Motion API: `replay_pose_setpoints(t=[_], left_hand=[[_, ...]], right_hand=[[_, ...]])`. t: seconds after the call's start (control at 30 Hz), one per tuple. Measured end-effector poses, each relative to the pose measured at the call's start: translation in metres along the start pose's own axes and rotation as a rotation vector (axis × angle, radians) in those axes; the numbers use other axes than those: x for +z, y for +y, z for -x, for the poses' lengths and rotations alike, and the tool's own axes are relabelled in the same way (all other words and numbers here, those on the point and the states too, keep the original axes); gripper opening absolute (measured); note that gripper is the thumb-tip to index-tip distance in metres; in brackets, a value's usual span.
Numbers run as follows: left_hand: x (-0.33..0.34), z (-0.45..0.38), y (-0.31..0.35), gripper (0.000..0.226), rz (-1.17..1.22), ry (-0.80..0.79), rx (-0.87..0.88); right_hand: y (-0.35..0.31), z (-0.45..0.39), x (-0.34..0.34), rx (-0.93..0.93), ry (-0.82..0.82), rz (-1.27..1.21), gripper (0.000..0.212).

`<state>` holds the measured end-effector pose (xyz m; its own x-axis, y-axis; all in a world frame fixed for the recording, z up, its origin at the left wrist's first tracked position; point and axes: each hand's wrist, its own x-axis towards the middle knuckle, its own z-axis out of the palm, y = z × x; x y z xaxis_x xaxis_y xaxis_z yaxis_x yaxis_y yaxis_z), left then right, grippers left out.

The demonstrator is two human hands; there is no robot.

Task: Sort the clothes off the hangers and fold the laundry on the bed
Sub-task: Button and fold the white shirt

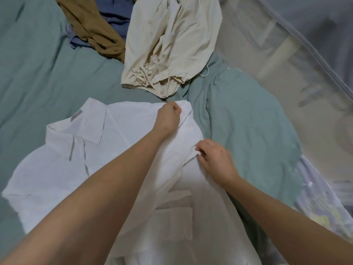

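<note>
On the bed (44, 79), covered by a teal sheet, a white collared shirt (57, 169) lies spread across the near half, its collar pointing toward the far left and a grey label showing inside the neck. Both bare arms reach over it from the near edge. The left hand (169, 116) is at the shirt's far edge, fingers curled and pinching the fabric at a corner there. The right hand (215, 159) is nearer and to the right, its fingers curled around a bunched fold of the same shirt along its right side. A flat pocket is visible on the shirt's near part, between the two forearms.

Farther away, a cream garment (172, 44) with thin drawstrings lies crumpled just beyond the shirt, apart from it. To its left, a brown garment (91, 29) rests over a blue garment (114, 20), the brown one touching the cream one's left side. Along the right, a pale mesh panel (277, 44) edges the bed, and a patterned light cloth (321, 203) lies at the near right.
</note>
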<state>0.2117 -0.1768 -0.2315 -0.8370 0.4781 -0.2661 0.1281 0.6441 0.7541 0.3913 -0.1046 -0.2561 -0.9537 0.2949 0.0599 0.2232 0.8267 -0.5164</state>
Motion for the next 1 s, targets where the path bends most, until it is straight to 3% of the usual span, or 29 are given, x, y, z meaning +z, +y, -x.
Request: replay_pose_setpoints(t=[0.17,0.33,0.47,0.53,0.7,1.0], left_hand=[[-0.002,-0.003,-0.008,0.018,0.005,0.119,-0.082],[-0.002,0.016,-0.011,0.043,0.081,0.045,-0.201],[-0.012,0.022,-0.015,0.034,0.121,-0.013,-0.225],[-0.014,0.022,-0.015,0.041,0.154,-0.018,-0.275],[-0.011,0.022,-0.018,0.021,0.335,0.027,-0.332],[-0.016,0.011,-0.015,0.027,0.056,0.186,-0.061]], right_hand=[[0.016,0.009,-0.017,-0.244,-0.091,0.217,0.023],[0.014,0.003,-0.026,-0.235,-0.085,0.292,0.029],[0.003,0.009,-0.015,-0.373,0.025,0.281,0.022],[0.000,0.008,-0.010,-0.454,0.029,0.276,0.020],[0.006,0.003,-0.010,-0.538,-0.007,0.334,0.017],[0.025,-0.004,-0.021,-0.647,-0.138,0.342,0.019]])
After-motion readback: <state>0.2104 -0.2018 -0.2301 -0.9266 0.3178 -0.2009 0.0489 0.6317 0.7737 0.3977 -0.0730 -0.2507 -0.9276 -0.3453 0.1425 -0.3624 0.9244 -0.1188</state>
